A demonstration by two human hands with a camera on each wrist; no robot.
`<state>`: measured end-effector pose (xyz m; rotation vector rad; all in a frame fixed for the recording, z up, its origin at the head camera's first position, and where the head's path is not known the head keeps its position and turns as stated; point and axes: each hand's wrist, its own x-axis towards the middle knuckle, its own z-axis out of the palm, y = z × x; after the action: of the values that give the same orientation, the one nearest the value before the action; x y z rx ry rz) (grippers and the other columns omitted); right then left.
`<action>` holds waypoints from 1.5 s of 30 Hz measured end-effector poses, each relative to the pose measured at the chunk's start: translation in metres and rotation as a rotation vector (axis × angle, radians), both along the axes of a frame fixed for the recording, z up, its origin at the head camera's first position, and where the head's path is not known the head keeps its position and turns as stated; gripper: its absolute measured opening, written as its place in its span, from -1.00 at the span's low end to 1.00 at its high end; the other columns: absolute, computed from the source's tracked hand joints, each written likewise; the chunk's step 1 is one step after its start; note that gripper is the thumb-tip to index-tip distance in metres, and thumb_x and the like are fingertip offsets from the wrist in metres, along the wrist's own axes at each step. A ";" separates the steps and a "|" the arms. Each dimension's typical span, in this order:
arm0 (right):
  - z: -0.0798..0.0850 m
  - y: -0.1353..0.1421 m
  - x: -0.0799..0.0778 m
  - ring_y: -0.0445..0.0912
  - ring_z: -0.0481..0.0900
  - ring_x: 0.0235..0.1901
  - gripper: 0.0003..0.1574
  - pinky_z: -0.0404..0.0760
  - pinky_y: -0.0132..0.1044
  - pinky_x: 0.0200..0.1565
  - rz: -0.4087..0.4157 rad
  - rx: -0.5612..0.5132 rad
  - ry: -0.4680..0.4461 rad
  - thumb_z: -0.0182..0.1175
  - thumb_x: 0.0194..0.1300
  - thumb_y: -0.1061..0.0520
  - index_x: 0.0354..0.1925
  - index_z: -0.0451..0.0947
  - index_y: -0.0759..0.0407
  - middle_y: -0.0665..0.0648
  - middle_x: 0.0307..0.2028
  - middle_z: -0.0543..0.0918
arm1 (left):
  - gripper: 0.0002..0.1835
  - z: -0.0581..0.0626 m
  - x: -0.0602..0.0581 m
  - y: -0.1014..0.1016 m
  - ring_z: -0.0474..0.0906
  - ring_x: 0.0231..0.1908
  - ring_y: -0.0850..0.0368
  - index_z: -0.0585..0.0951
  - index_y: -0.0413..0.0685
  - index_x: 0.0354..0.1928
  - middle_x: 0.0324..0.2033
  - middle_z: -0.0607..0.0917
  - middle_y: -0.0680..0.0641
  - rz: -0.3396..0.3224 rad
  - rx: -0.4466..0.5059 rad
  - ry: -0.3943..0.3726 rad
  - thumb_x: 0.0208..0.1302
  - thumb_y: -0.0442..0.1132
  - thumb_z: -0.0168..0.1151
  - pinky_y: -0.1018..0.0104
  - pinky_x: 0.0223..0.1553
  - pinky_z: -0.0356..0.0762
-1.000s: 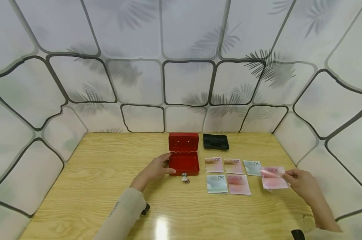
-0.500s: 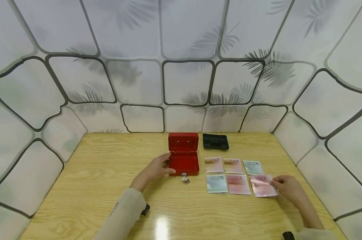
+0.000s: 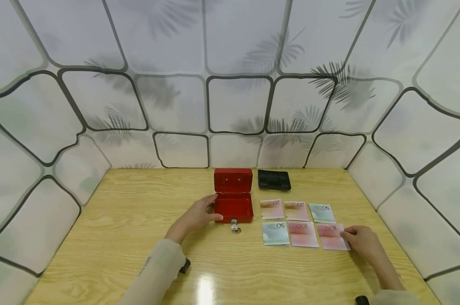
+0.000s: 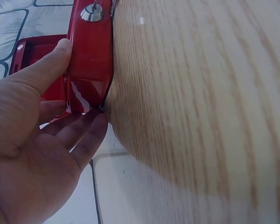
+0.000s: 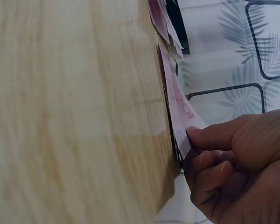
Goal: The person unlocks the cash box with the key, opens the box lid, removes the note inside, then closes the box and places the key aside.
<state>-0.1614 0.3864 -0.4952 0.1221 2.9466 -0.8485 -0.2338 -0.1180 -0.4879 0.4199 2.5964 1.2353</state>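
Observation:
My left hand (image 3: 199,213) holds the left side of an open red cash box (image 3: 242,219). In the left wrist view, the thumb lies at the box's rim and the fingers (image 4: 87,137) reach round its side. A key with a ring (image 3: 235,229) hangs from the lock (image 4: 92,13) on the front. My right hand (image 3: 363,242) pinches the right edge of a pink 100 banknote (image 3: 330,238), which lies at the right end of the front row. In the right wrist view, the thumb presses on that note (image 5: 181,109), its edge slightly lifted.
Beside the pinched note lie another pink 100 note (image 3: 304,235) and a green 50 note (image 3: 275,234). Behind are two 20 notes (image 3: 271,209) and a 50 note (image 3: 322,213). A black tray (image 3: 274,180) stands right of the box's lid (image 3: 233,180).
My right hand has brought the pink 100 note left and down to the table, into line with the front row, and keeps its pinch. My left hand has stayed on the cash box.

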 end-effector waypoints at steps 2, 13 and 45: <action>0.000 -0.001 0.000 -0.03 0.51 -0.38 -0.63 0.49 -0.20 -0.35 -0.010 0.000 0.004 0.23 0.44 0.15 -0.17 0.66 0.54 0.18 -0.41 0.67 | -0.10 0.000 -0.001 0.000 0.23 0.48 -0.21 0.22 -0.28 0.57 0.51 0.28 -0.28 -0.001 0.003 0.002 0.31 -0.17 0.48 -0.07 0.45 0.23; 0.000 -0.004 0.000 0.05 0.57 -0.30 -0.57 0.52 -0.18 -0.31 -0.043 -0.002 -0.029 0.26 0.44 0.10 -0.13 0.63 0.55 0.29 -0.32 0.70 | -0.09 0.000 -0.001 0.000 0.25 0.47 -0.21 0.22 -0.29 0.56 0.51 0.29 -0.29 -0.011 -0.006 0.011 0.31 -0.17 0.48 -0.07 0.44 0.26; 0.014 -0.016 0.004 0.11 0.66 -0.24 -0.42 0.60 -0.20 -0.31 -0.128 -0.082 0.197 0.16 0.55 -0.02 0.13 0.54 0.54 0.40 -0.14 0.68 | -0.09 0.001 0.000 0.001 0.23 0.48 -0.22 0.20 -0.29 0.57 0.52 0.26 -0.28 -0.011 0.012 -0.009 0.32 -0.18 0.46 -0.08 0.45 0.23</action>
<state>-0.1574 0.3703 -0.4812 0.2383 3.1076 -1.0548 -0.2333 -0.1175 -0.4865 0.4292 2.5771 1.2473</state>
